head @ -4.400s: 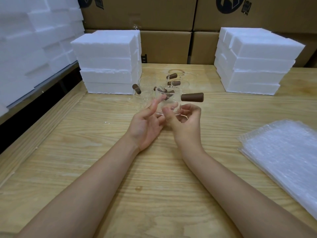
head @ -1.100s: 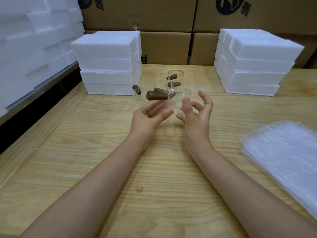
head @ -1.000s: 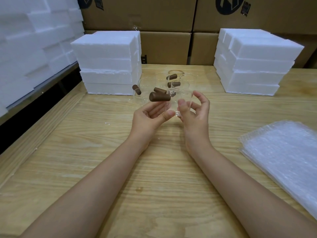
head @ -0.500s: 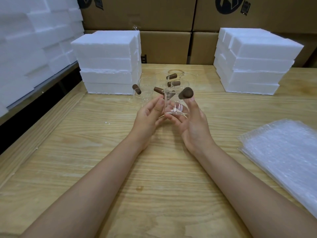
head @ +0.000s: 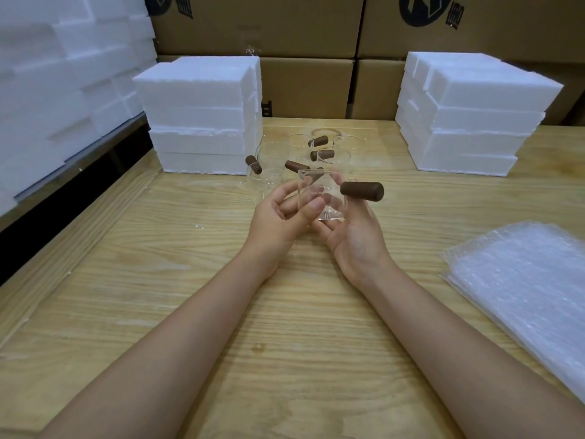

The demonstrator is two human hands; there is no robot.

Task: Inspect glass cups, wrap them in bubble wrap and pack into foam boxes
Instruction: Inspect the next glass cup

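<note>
A clear glass cup (head: 329, 198) with a dark brown handle (head: 362, 191) is held upright above the wooden table (head: 221, 312) between both hands. My left hand (head: 281, 217) grips its left wall with thumb and curled fingers. My right hand (head: 354, 236) cups its base and right side from below, palm up, and the handle points right over its fingers. Several more glass cups (head: 316, 153) with brown handles stand behind on the table. A stack of bubble wrap sheets (head: 522, 286) lies at the right.
Two piles of white foam boxes stand at the back, one on the left (head: 199, 115), one on the right (head: 468, 112). More foam (head: 57, 74) fills the far left beyond the table edge. Cardboard cartons (head: 304, 58) line the back.
The cup has been turned between my hands: its brown handle pointed left a second ago, swung toward me, and now points right. Both hands have closed in around the glass.
</note>
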